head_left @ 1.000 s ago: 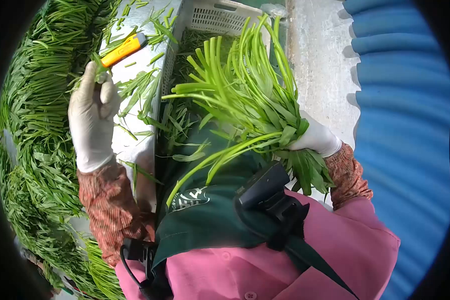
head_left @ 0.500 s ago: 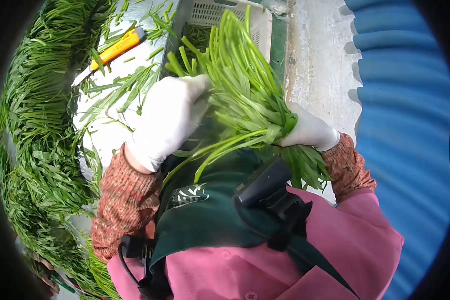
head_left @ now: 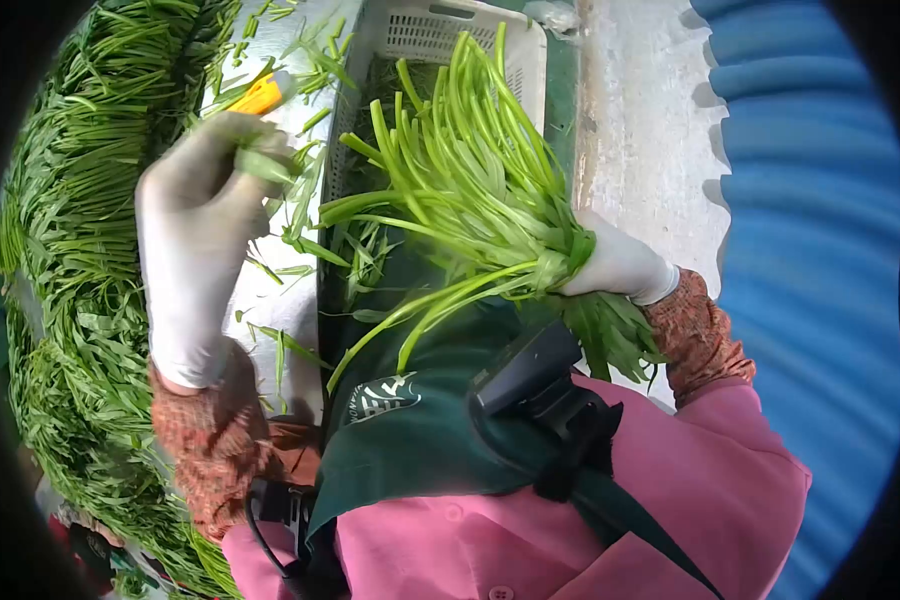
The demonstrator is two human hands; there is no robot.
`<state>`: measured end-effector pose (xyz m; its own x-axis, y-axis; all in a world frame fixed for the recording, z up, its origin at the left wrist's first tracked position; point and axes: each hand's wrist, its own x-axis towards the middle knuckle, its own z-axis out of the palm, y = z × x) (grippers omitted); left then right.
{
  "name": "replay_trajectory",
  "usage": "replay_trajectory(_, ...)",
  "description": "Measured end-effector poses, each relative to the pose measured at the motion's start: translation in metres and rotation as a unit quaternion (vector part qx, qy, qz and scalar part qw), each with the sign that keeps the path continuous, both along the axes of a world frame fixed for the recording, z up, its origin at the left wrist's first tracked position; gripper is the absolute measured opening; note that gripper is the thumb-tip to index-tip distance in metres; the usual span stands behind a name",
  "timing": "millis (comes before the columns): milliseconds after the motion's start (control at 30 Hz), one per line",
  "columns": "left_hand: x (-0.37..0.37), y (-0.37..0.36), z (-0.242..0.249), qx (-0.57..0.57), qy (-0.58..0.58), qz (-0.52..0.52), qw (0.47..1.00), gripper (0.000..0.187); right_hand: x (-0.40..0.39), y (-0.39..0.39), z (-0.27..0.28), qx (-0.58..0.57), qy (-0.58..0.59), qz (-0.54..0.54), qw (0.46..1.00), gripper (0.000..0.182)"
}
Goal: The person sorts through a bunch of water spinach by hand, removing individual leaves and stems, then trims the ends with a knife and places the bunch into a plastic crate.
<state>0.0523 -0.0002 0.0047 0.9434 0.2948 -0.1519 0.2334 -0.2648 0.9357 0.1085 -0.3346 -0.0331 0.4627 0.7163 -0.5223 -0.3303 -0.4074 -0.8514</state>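
My right hand [head_left: 615,255], in a white glove, is wrapped round a bunch of long-stemmed leafy greens [head_left: 480,180] that looks like water spinach. Its cut stems fan out upward and to the left, while the leaf tips hang below the fist. A few stems bend away toward my apron. Over the metal table [head_left: 295,385], my gloved left hand [head_left: 195,230] pinches a loose green leaf [head_left: 265,165] between thumb and fingers, slightly blurred. Just beyond these fingertips lies an orange-handled knife [head_left: 260,95], its blade hidden behind the hand.
A long heap of greens [head_left: 90,240] lines the left side. Cut stem bits and leaves are scattered on the table. Past the bunch stands a white perforated crate [head_left: 430,35] with green scraps inside. Blue corrugated sheeting [head_left: 810,250] runs along the right.
My left hand has moved left, away from the bunch to the knife's side, with a leaf in its fingers. The bunch's stems now spread wider; my right hand stays put.
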Motion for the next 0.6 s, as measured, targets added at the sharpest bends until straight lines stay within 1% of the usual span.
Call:
replay_trajectory(33, 0.000, -0.011, 0.005, -0.054, 0.007, -0.029, 0.998, 0.013, 0.001, 0.003, 0.000, 0.000, -0.011, 0.013, 1.000, 0.062)
replay_trajectory(100, 0.004, -0.024, 0.008, -0.082, 0.085, -0.078, 0.990, 0.026, -0.002, 0.009, 0.000, -0.006, 0.004, 0.011, 1.000, 0.064)
replay_trajectory(133, 0.008, -0.038, -0.003, -0.042, 0.073, -0.116, 0.990, 0.032, -0.003, 0.012, 0.000, -0.009, 0.012, 0.009, 1.000, 0.065)
replay_trajectory(167, 0.012, -0.052, -0.024, -0.004, 0.060, -0.154, 0.986, 0.037, -0.002, 0.015, 0.001, -0.017, -0.002, 0.031, 0.999, 0.066)
replay_trajectory(200, 0.013, -0.061, -0.047, -0.039, 0.035, -0.155, 0.986, 0.041, -0.002, 0.017, 0.004, -0.026, -0.015, 0.052, 0.998, 0.067)
replay_trajectory(233, 0.011, -0.065, -0.052, -0.060, 0.020, -0.157, 0.986, 0.040, -0.002, 0.018, 0.006, -0.036, -0.027, 0.072, 0.996, 0.067)
replay_trajectory(267, 0.010, -0.069, -0.055, -0.082, 0.005, -0.158, 0.984, 0.038, -0.004, 0.016, -0.001, -0.038, -0.043, 0.069, 0.996, 0.067)
replay_trajectory(333, 0.010, -0.062, -0.048, -0.212, 0.132, -0.174, 0.953, 0.030, -0.006, 0.016, -0.004, -0.024, 0.006, 0.034, 0.999, 0.066)
replay_trajectory(367, 0.009, -0.058, -0.047, -0.275, 0.196, -0.178, 0.924, 0.026, -0.008, 0.016, -0.006, -0.017, 0.031, 0.016, 0.999, 0.066)
replay_trajectory(400, 0.004, -0.056, -0.049, -0.331, 0.178, -0.172, 0.911, 0.017, -0.008, 0.016, -0.008, -0.008, 0.030, 0.019, 0.999, 0.065)
replay_trajectory(500, -0.001, -0.053, -0.058, -0.373, 0.156, -0.128, 0.905, 0.012, -0.010, 0.015, -0.010, 0.009, 0.030, 0.021, 0.999, 0.063)
replay_trajectory(533, -0.002, -0.055, -0.063, -0.386, 0.150, -0.088, 0.906, 0.009, -0.010, 0.016, -0.009, 0.007, 0.034, 0.018, 0.999, 0.062)
replay_trajectory(600, 0.002, -0.050, -0.051, -0.370, 0.158, -0.064, 0.913, 0.007, -0.009, 0.014, -0.008, 0.004, 0.033, 0.019, 0.999, 0.061)
